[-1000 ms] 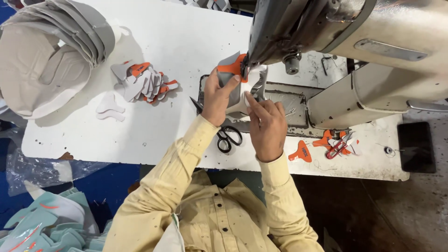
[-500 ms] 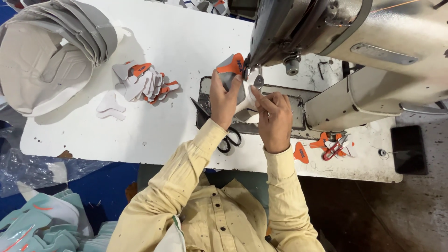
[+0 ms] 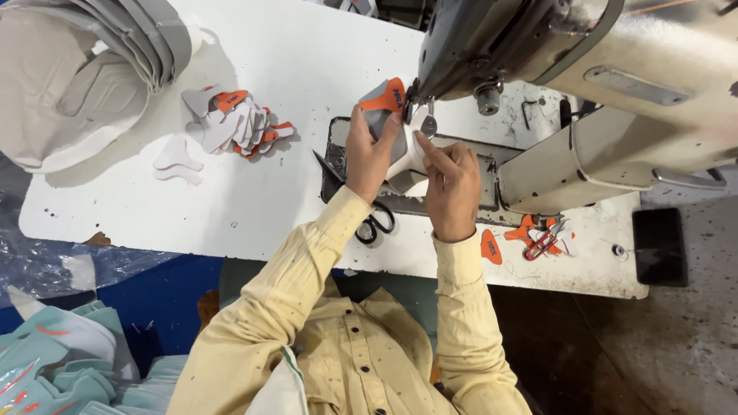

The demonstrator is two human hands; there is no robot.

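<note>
Both hands have crept toward 12 o'clock, left hand [image 3: 367, 157] and right hand [image 3: 450, 188] pinching closed the light, floppy shoe piece [image 3: 396, 131] by its edges.

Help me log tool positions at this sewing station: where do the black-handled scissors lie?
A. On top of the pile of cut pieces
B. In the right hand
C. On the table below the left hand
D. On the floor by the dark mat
C: the scissors lie on the table just under the left hand, beside the wrist, held by neither hand.
</note>
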